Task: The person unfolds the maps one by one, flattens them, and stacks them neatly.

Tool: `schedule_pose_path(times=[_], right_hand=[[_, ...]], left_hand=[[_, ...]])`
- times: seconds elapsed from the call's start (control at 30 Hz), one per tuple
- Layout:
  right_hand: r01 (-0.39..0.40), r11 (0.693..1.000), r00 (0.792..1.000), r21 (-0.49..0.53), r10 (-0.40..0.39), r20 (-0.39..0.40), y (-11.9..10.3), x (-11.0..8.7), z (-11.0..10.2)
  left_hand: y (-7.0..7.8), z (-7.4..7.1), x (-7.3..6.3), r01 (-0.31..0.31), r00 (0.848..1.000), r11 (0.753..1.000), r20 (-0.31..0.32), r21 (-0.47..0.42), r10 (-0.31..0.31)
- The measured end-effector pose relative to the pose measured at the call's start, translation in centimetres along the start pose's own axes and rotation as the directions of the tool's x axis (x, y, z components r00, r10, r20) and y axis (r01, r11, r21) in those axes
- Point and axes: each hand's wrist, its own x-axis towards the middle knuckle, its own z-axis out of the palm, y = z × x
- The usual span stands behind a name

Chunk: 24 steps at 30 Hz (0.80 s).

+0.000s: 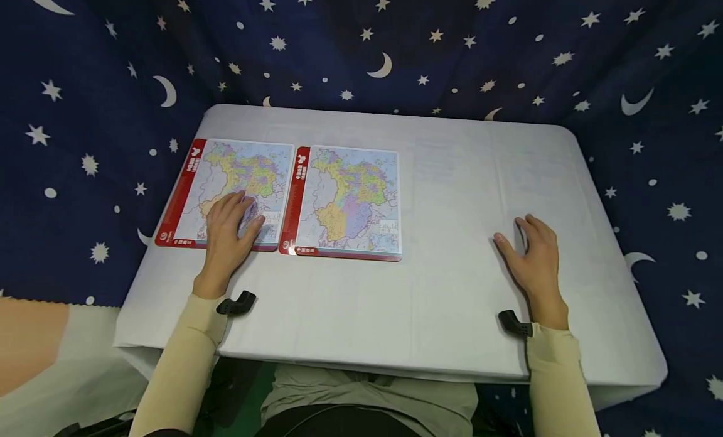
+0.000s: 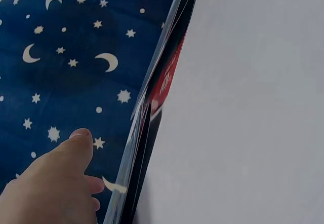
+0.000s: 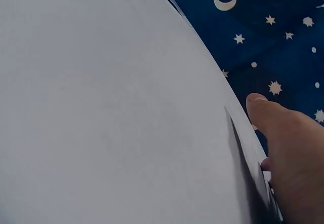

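Note:
Two colourful map boards with red left borders lie side by side on the left half of the table in the head view. My left hand (image 1: 228,226) is over the lower part of the left map board (image 1: 217,167), covering some of its print, with fingers relaxed and gripping nothing. To its right, the second map board (image 1: 350,198) is fully visible. On the white cloth at the right, my right hand (image 1: 533,252) lies with thumb and fingers apart, holding nothing. Both boards appear edge-on in the left wrist view, as thin layers with a red strip (image 2: 164,82).
A white cloth covers the table (image 1: 452,286). Around its back and sides hangs a dark blue curtain (image 1: 327,54) with stars and moons. Small black wrist devices sit beside the left sleeve (image 1: 194,343) and right sleeve (image 1: 556,368).

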Motion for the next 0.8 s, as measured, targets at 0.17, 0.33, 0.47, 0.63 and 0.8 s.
schedule_pose_path(times=[0.17,0.33,0.47,0.63,0.8], right_hand=[[0.031,1.0,0.999,-0.004,-0.031,0.03,-1.6,-0.2,1.0],[0.088,0.996,0.994,-0.001,-0.088,0.071,-3.5,-0.2,2.4],[0.123,0.992,0.988,0.015,-0.123,0.094,-4.5,-0.3,3.4],[0.172,0.983,0.976,0.058,-0.178,0.124,-5.7,-0.4,4.8],[0.226,0.972,0.958,0.059,-0.233,0.166,-7.5,-0.4,5.9]], left_hand=[[0.7,0.6,0.0,-0.019,1.0,1.0,0.012,-0.013,0.019],[0.9,0.9,0.0,-0.021,0.999,1.0,0.025,-0.013,0.022],[1.0,1.2,0.0,-0.018,0.998,0.999,0.056,-0.028,0.02],[1.9,1.7,0.1,-0.035,0.995,0.998,0.088,-0.055,0.04],[2.7,2.3,0.0,-0.052,0.992,0.996,0.109,-0.071,0.06]])
